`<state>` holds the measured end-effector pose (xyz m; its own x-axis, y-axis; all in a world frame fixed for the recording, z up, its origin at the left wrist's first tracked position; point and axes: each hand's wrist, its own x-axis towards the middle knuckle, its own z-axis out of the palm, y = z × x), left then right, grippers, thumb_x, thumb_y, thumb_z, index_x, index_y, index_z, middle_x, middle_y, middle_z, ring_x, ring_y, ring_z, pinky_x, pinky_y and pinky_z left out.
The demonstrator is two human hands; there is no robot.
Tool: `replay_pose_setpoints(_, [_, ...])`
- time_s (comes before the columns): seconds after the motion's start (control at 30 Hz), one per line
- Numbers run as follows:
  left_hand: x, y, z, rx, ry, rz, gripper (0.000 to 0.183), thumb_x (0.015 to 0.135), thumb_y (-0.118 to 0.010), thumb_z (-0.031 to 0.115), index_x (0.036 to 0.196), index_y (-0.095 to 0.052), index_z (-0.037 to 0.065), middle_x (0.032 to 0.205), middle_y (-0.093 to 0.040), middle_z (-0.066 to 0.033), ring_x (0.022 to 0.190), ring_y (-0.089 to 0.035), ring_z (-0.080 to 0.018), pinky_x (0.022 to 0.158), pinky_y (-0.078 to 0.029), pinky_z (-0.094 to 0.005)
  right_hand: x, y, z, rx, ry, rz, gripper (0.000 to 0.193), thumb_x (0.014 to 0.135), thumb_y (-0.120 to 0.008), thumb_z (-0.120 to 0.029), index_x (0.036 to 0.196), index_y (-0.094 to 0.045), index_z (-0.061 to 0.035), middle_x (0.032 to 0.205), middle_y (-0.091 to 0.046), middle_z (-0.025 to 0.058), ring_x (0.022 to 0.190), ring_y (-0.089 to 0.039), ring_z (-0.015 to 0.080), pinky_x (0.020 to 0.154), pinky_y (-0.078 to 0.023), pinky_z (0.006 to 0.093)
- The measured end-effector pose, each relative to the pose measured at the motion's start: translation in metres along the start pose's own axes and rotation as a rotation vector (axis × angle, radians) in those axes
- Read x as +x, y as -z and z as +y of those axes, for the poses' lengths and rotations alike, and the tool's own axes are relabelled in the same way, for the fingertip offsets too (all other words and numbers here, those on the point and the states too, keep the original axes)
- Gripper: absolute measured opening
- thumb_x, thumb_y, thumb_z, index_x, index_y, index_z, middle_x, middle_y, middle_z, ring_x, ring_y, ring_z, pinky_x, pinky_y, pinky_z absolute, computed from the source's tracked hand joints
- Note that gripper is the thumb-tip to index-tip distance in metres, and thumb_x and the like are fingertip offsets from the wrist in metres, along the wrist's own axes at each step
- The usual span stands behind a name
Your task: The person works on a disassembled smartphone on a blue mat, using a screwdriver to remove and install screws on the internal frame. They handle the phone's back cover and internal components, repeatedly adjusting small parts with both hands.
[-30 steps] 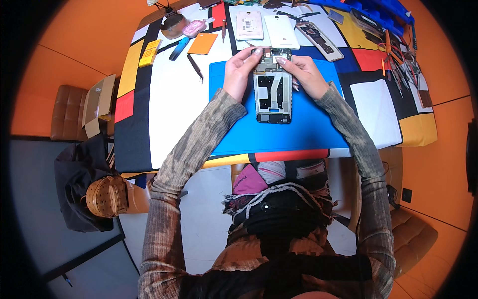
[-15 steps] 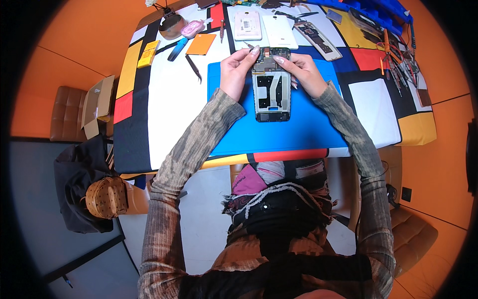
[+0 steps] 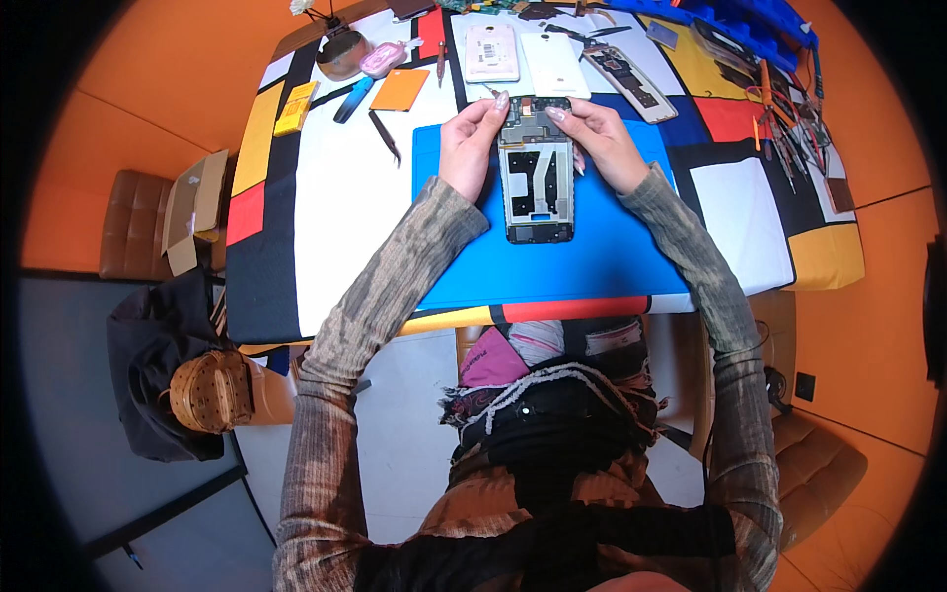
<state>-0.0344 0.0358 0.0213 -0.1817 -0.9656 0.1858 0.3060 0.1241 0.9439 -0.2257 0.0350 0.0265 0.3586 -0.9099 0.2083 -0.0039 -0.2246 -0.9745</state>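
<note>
An opened smartphone (image 3: 539, 187) is held upright in my view over the blue mat (image 3: 617, 247), its circuit board at the far end and a bare battery bay below. My left hand (image 3: 472, 143) grips the phone's upper left edge, thumb near the corner. On the upper right, my right hand (image 3: 604, 143) is closed on it too, with the thumb resting on the board. The fingers beneath the phone are partly hidden. I cannot tell whether its lower end touches the mat.
Beyond the phone lie a pinkish phone (image 3: 491, 53), a white back cover (image 3: 554, 65) and a phone frame (image 3: 629, 81). Tweezers (image 3: 385, 136), an orange card (image 3: 400, 90) and a yellow box (image 3: 296, 109) are on the left. Several hand tools (image 3: 784, 138) stand at the right.
The phone has shifted very slightly, its far end tilting a little. Both hands keep their hold on it.
</note>
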Motion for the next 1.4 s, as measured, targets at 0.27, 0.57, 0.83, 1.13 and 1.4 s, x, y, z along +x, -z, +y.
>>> replay_pose_setpoints(0.27, [-0.004,-0.008,0.001,0.013,0.078,-0.054,0.028,0.089,-0.063,0.011,0.112,-0.056,-0.003,0.097,-0.067,-0.0085,0.085,-0.063,-0.0089,0.073,-0.052,-0.0209,0.001,0.0,0.004,0.046,-0.022,0.064,0.029,0.096,-0.052,-0.026,0.11,-0.06,-0.002,0.065,-0.054,-0.0042,0.047,-0.045,0.0003,0.04,-0.037,0.0164])
replay_pose_setpoints(0.57, [-0.001,-0.005,-0.002,0.01,0.088,-0.046,0.03,0.09,-0.062,0.011,0.114,-0.055,-0.004,0.099,-0.067,-0.0099,0.086,-0.063,-0.0095,0.074,-0.052,-0.0213,0.0,0.0,0.002,0.031,-0.027,0.001,0.034,0.094,-0.057,-0.019,0.121,-0.053,0.0005,0.074,-0.061,0.001,0.048,-0.046,0.0019,0.039,-0.038,0.0165])
replay_pose_setpoints(0.83, [-0.001,-0.003,-0.003,0.011,0.087,-0.045,0.028,0.092,-0.06,0.016,0.113,-0.056,-0.002,0.097,-0.067,-0.0068,0.084,-0.062,-0.0065,0.074,-0.049,-0.0186,0.001,0.001,0.004,0.017,-0.063,-0.008,0.033,0.094,-0.056,-0.02,0.12,-0.054,0.0003,0.071,-0.059,0.0001,0.047,-0.047,0.0027,0.039,-0.038,0.0162])
replay_pose_setpoints(1.13, [0.009,0.009,0.001,0.436,0.214,-0.024,0.025,0.09,-0.062,0.028,0.095,-0.061,0.003,0.067,-0.064,0.0011,0.056,-0.051,-0.002,0.051,-0.035,-0.017,0.0,0.004,0.001,-0.182,-0.068,0.222,0.031,0.096,-0.05,-0.025,0.082,-0.064,-0.0011,0.052,-0.048,-0.0024,0.041,-0.04,0.0035,0.038,-0.029,0.0192])
replay_pose_setpoints(1.4, [0.012,0.019,0.008,1.014,0.089,-0.016,0.045,0.083,-0.065,0.041,0.058,-0.055,0.004,0.052,-0.053,-0.0064,0.05,-0.051,-0.018,0.053,-0.041,-0.0329,0.004,0.015,0.002,-0.216,-0.014,0.331,0.038,0.096,-0.047,-0.023,0.07,-0.065,-0.0015,0.048,-0.044,-0.0027,0.042,-0.038,0.0039,0.04,-0.028,0.0221])
